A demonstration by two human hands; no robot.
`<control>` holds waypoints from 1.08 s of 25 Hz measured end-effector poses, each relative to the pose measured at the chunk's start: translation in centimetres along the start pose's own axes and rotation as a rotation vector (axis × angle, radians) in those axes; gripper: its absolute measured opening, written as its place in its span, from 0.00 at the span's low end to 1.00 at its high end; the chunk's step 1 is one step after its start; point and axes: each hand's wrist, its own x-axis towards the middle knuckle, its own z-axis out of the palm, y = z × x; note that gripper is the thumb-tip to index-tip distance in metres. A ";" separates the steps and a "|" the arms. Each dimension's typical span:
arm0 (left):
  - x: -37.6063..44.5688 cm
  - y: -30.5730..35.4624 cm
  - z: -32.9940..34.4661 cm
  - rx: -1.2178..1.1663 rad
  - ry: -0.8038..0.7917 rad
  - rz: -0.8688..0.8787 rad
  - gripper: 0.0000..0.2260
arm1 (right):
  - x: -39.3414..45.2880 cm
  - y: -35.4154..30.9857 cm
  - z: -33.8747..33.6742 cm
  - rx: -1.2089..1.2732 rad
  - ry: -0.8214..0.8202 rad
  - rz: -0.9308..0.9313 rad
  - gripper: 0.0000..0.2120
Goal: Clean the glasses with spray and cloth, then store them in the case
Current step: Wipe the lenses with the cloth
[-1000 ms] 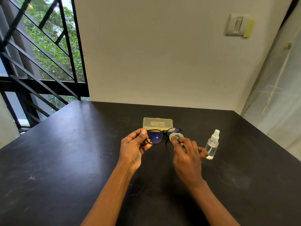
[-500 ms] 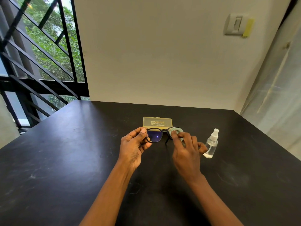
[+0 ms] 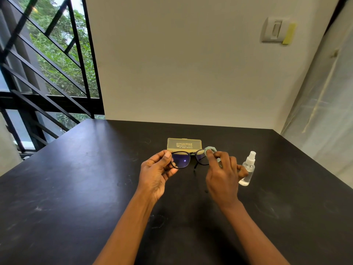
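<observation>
Black-framed glasses [image 3: 181, 159] with bluish lenses are held just above the black table [image 3: 76, 188]. My left hand [image 3: 158, 169] pinches the frame's left end between thumb and fingers. My right hand [image 3: 221, 175] pinches a small pale green cloth [image 3: 210, 150] around the right lens, which the cloth and fingers mostly hide. A shut, translucent yellow case [image 3: 184, 144] lies just behind the glasses. A clear spray bottle [image 3: 248, 169] with a white nozzle stands upright to the right of my right hand.
A cream wall rises straight behind the table, with a switch plate [image 3: 273, 30] high on the right. Black window bars [image 3: 47, 73] stand to the left. A pale curtain or sheet [image 3: 324, 111] hangs along the table's right side.
My right hand has slid the cloth slightly up over the right lens. The glasses and my left hand stay almost where they were.
</observation>
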 end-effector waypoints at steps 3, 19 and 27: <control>0.0 0.1 0.1 0.005 0.002 0.017 0.04 | -0.2 -0.5 0.3 0.006 -0.016 -0.058 0.18; 0.0 0.0 -0.1 -0.035 0.010 0.000 0.04 | -2.1 1.0 0.0 0.010 -0.073 0.014 0.20; -0.1 -0.1 0.0 -0.025 0.013 -0.014 0.05 | 0.2 -0.1 -0.1 0.061 -0.041 0.064 0.20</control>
